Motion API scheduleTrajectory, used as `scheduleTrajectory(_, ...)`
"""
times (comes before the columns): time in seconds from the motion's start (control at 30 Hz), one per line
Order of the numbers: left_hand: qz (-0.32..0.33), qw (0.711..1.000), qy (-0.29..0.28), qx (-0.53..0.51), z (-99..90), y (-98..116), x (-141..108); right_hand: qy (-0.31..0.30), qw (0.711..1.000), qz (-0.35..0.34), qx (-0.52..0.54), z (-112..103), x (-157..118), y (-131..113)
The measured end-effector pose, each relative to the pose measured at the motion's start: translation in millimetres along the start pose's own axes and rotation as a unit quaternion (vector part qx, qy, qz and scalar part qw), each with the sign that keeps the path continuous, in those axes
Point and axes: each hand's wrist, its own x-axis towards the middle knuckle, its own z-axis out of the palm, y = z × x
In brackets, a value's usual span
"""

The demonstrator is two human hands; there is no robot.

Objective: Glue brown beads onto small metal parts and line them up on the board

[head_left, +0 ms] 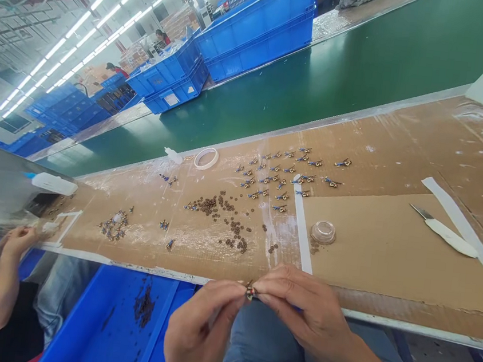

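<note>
A tiny multicoloured piece (250, 292), partly hidden, sits pinched between the fingers (273, 287).

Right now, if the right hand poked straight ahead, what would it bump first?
Probably the left hand, just across the tiny figurine that the right hand pinches, though depth is unclear.

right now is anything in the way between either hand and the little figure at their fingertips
Nothing visible: the left hand and right hand both have their fingertips right at the small figure, with no object between.
</note>
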Motion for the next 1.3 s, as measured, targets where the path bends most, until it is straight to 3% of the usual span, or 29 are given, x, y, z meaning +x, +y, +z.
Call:
scheduleTrajectory(0.07, -0.159, 0.971, 0.013, -0.178, 5.2, -2.8, 2.6, 0.008, 1.000, 0.006, -0.007, 1.8, 1.5, -3.2)
scheduleTrajectory(0.17, -0.300, 0.866, 0.002, -0.400, 13.8, -7.4, 4.6, 0.015, 1.000, 0.020, -0.013, 3.8, 3.5, -7.8)
scheduleTrajectory(0.23, -0.340, 0.809, -0.001, -0.480, 18.4, -9.8, 4.2, 0.016, 1.000, 0.020, -0.013, 4.3, 4.5, -10.5)
scheduleTrajectory(0.3, -0.362, 0.772, -0.003, -0.522, 21.2, -11.6, 2.9, 0.016, 1.000, 0.017, -0.014, 4.3, 5.1, -12.6)
scheduleTrajectory(0.43, -0.372, 0.747, -0.022, -0.550, 22.8, -12.9, 1.5, 0.018, 1.000, 0.014, -0.019, 4.5, 5.5, -14.3)
scheduleTrajectory(0.57, -0.364, 0.754, -0.024, -0.546, 23.2, -11.9, 3.0, 0.015, 1.000, 0.007, -0.019, 5.2, 5.0, -14.2)
scheduleTrajectory(0.67, -0.351, 0.782, -0.023, -0.515, 23.0, -11.5, 2.7, 0.011, 1.000, 0.008, -0.017, 4.8, 4.5, -13.9)
scheduleTrajectory(0.77, -0.312, 0.835, -0.008, -0.453, 20.7, -11.2, 0.6, 0.002, 1.000, 0.011, -0.019, 2.8, 4.2, -13.1)
scheduleTrajectory(0.87, -0.235, 0.913, 0.010, -0.335, 15.9, -9.8, -1.7, -0.007, 1.000, 0.013, -0.024, 0.7, 3.1, -11.6)
scheduleTrajectory(0.93, -0.145, 0.964, 0.025, -0.222, 11.7, -7.6, -2.5, -0.006, 1.000, 0.011, -0.027, -0.1, 1.6, -10.2)
scheduleTrajectory(1.0, -0.024, 0.994, 0.027, -0.106, 7.3, -4.6, -2.8, -0.003, 1.000, 0.009, -0.024, -0.6, -0.3, -8.7)
scheduleTrajectory(1.13, 0.172, 0.982, 0.002, 0.077, -0.3, 2.2, -3.6, -0.014, 1.000, 0.016, 0.001, -2.2, -3.1, -5.7)
scheduleTrajectory(1.3, 0.254, 0.948, -0.003, 0.192, -6.7, 7.6, -6.1, -0.030, 0.999, 0.004, 0.020, -4.3, -3.8, -4.3)
